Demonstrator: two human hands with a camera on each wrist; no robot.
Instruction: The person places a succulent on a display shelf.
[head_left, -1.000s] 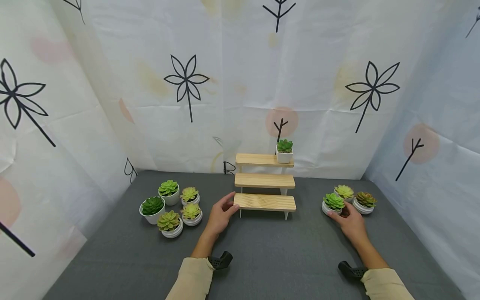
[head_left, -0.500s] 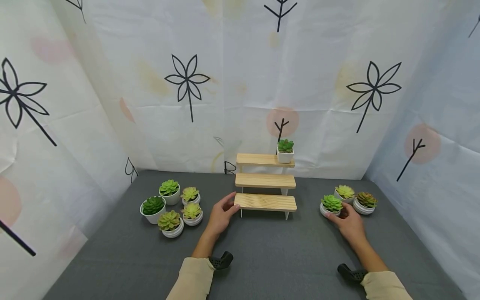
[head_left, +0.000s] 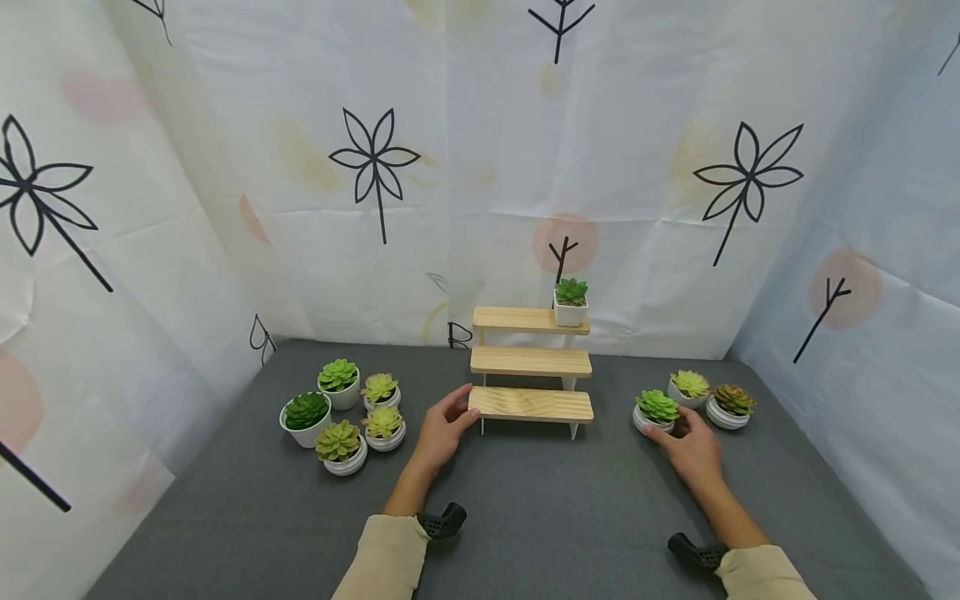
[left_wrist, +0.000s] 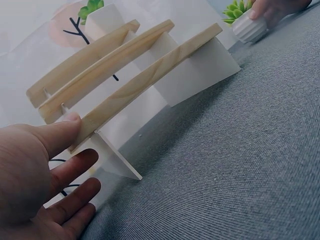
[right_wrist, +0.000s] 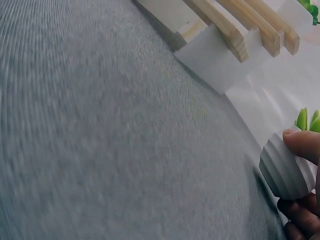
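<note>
A three-tier wooden display stand [head_left: 531, 403] with white supports stands at the back middle. At the left end of its lowest step is my left hand [head_left: 442, 429], thumb on the board and index finger beneath it, pinching it; the other fingers spread free in the left wrist view. My right hand [head_left: 692, 448] holds a bright green potted succulent [head_left: 657, 406] by its ribbed white pot [right_wrist: 284, 167], thumb on the near side. Whether that pot touches the table is hard to tell. A green succulent in a square white pot [head_left: 570, 310] sits on the top step's right end.
Right of the held pot stand a yellow-green succulent [head_left: 689, 385] and a reddish-brown one [head_left: 731, 403]. Several potted succulents, among them a dark green one [head_left: 305, 413], cluster at the left. A patterned white cloth [head_left: 480, 167] hangs behind the grey table [head_left: 555, 508].
My right hand has shifted left with the bright green succulent, away from the two pots beside it. The left hand stays at the stand.
</note>
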